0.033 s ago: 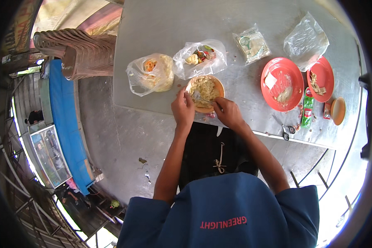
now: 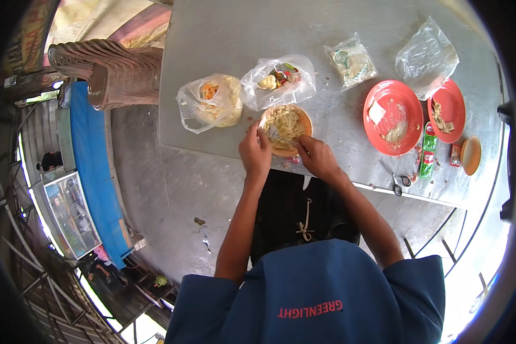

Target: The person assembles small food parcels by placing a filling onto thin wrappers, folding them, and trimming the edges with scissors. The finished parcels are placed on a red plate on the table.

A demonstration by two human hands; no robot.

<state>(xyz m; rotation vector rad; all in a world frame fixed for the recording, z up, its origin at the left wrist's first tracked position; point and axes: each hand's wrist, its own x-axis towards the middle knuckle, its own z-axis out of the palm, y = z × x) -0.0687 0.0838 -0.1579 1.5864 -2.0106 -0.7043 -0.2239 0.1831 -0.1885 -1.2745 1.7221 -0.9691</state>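
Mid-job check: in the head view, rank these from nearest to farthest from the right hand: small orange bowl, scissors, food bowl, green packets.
From the right hand:
1. Food bowl: directly at the fingers, to their left.
2. Scissors: right, near the table's front edge.
3. Green packets: right, beyond the scissors.
4. Small orange bowl: far right.

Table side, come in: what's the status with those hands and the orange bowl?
Left hand at left side of orange bowl; right hand gripping utensil in food; plastic bag close beyond, not over it.
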